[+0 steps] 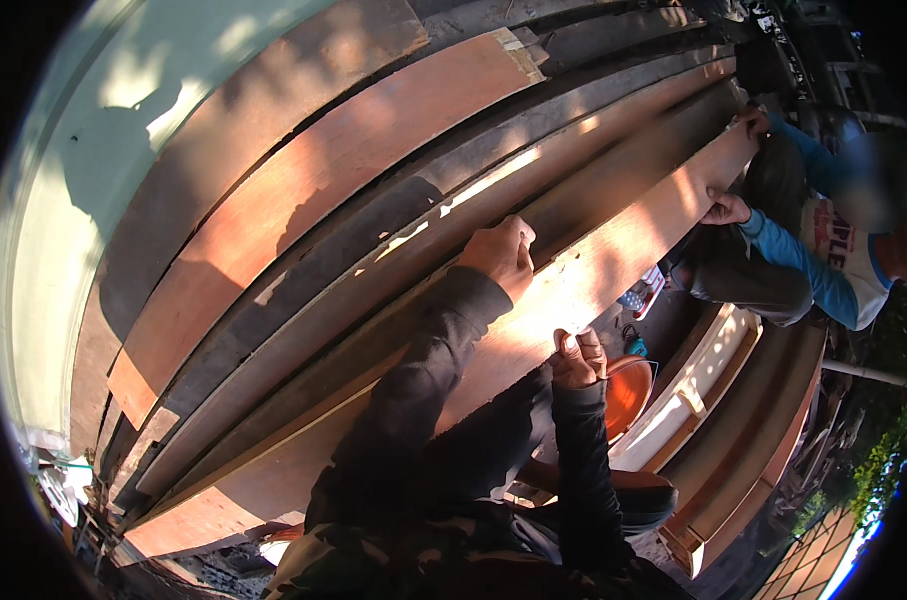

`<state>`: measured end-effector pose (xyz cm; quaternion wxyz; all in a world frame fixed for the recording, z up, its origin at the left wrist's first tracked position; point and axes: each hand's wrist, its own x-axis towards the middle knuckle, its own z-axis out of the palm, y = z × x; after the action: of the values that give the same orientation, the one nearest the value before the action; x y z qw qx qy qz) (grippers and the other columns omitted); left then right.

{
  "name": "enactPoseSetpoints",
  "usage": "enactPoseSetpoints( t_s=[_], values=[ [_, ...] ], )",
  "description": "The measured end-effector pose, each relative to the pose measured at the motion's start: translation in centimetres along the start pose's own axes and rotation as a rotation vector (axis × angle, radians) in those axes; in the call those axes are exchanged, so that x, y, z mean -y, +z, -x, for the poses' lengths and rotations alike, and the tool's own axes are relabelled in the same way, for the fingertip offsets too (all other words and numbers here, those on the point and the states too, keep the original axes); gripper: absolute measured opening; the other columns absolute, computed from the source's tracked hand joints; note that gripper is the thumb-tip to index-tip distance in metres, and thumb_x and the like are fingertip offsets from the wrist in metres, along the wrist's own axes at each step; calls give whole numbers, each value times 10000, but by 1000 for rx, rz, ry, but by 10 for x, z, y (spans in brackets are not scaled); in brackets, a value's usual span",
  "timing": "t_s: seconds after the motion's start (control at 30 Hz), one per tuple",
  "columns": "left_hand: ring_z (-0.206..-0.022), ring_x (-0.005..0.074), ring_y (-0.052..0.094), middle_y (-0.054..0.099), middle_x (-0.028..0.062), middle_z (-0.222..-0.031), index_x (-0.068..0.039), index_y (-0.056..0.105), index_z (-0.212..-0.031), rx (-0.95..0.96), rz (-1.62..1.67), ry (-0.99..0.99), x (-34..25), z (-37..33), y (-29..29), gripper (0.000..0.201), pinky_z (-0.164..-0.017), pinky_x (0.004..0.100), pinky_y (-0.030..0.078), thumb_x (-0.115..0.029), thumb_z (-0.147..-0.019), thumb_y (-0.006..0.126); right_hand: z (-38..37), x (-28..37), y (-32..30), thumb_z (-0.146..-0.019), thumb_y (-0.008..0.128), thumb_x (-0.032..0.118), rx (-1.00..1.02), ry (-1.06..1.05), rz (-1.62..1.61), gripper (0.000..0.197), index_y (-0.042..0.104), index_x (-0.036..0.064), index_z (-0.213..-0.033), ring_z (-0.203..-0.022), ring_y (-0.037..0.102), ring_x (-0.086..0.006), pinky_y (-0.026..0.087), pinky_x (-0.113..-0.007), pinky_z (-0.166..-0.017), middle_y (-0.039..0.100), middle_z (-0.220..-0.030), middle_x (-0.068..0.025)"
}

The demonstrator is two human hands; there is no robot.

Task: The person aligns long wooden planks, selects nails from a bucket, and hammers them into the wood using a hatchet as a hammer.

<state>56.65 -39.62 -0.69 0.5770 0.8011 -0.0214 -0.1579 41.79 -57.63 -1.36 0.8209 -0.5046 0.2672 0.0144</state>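
A long reddish-brown wooden plank [614, 250] runs diagonally from lower left to upper right. My left hand [502, 255] grips its upper edge, fingers curled over it. My right hand [578, 358] pinches its lower edge, thumb up. At the far end a co-worker in a white shirt with blue sleeves [834, 250] holds the same plank with both hands [726, 208].
Several more planks [354, 170], orange-red and dark grey, lean stacked behind it against a pale green wall [84, 200]. Below the plank are an orange helmet-like object [626, 392] and light wooden frames [714, 370]. Green plants and a fence show at the lower right.
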Motion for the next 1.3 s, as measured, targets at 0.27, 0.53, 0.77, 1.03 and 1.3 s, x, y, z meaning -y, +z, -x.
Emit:
enactPoseSetpoints(
  t_s=[0.27,0.53,0.77,1.03,1.3],
  values=[
    [-711,237,651,678,108,-795,-46,651,-926,-53,23,220,-18,1,-12,139,-668,316,501,-90,-869,532,6,16,24,-876,636,199,-198,5,22,143,595,76,-936,-660,620,-160,544,-303,-559,616,-785,-48],
    [-740,291,627,638,128,-791,-41,670,-831,-27,-87,293,-7,0,12,134,-681,368,505,-91,-707,677,-4,19,19,-859,658,269,-288,52,177,250,624,32,-932,-588,607,-149,533,-282,-518,601,-711,-43],
    [-759,313,616,623,131,-783,-51,673,-757,-24,-189,345,-3,-2,18,91,-683,392,505,-128,-748,625,-1,10,16,-895,615,242,-281,-67,214,245,614,-2,-919,-601,599,-141,525,-282,-536,614,-752,-57],
    [-758,300,620,618,126,-812,-51,663,-766,-38,-189,316,-4,1,18,107,-689,388,506,-154,-765,632,4,21,41,-886,628,251,-328,-73,237,229,611,23,-872,-526,546,-115,477,-256,-491,558,-661,-11],
    [-755,327,627,604,124,-893,-46,629,-815,24,-267,176,-15,5,17,153,-688,419,522,-196,-805,601,1,19,25,-899,599,220,-285,-45,317,224,608,-4,-892,-557,602,-146,524,-268,-524,604,-692,-49]
  ],
)
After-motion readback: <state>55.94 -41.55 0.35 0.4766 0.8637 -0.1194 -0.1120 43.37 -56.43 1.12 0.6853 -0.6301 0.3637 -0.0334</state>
